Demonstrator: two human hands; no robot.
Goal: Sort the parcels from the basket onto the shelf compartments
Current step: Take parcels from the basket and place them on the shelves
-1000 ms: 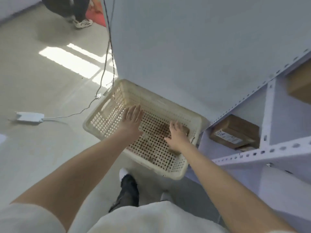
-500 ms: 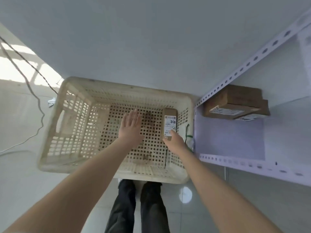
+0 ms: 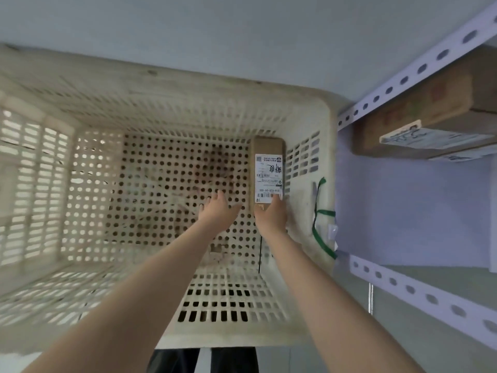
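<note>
A cream perforated plastic basket (image 3: 304, 114) fills most of the view, seen from straight above. One narrow brown parcel (image 3: 269, 146) with a white shipping label stands against the basket's right wall. My right hand (image 3: 271, 218) grips its near end, fingers curled round the edge. My left hand (image 3: 219, 211) hovers just left of it over the basket floor, fingers straight and holding nothing. The white metal shelf (image 3: 419, 68) stands to the right of the basket.
Two stacked brown boxes (image 3: 430, 119) with labels lie in a shelf compartment at upper right. A green strap (image 3: 320, 219) hangs on the basket's right rim. A plain grey panel rises behind the basket. My dark trouser legs (image 3: 204, 360) show below it.
The view has dropped closer over the basket. My right hand has taken hold of the parcel's near end, and my left hand has moved right towards it.
</note>
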